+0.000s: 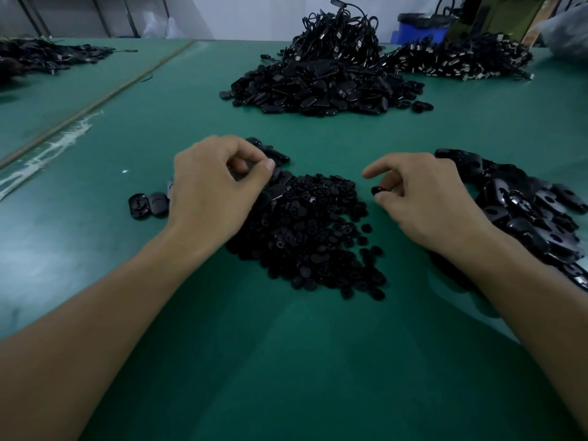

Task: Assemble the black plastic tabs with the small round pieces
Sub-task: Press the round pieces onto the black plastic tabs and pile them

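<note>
A heap of small round black pieces (311, 237) lies on the green table between my hands. My left hand (216, 189) hovers over the heap's left edge and pinches a flat black tab (245, 173) between thumb and fingers. My right hand (426, 198) is to the right of the heap and pinches one small round piece (378, 190), with its index finger stretched out. A pile of black tabs (525, 205) lies under and behind my right wrist. Two more tabs (148, 203) lie left of my left hand.
A big mound of black tabs (318, 87) sits further back in the middle, with a tangle of black cables (340, 36) on top and another cable heap (461, 58) to its right. More dark parts (41, 57) lie far left. A blue bin (420, 30) stands behind.
</note>
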